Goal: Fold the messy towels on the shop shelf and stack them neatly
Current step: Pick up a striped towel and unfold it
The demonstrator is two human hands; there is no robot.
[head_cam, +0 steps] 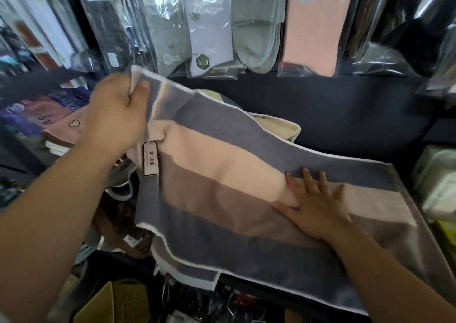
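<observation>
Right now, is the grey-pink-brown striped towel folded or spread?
Spread: right hand presses the striped towel flat, left hand grips one raised end.

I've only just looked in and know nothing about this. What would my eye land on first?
The big striped towel in grey, pink and brown, spread across the middle of the view. The left hand grips its left end, lifted at upper left with a paper tag hanging below, while the right hand presses flat on it at lower right. Behind, packets of socks hang along the top.
</observation>
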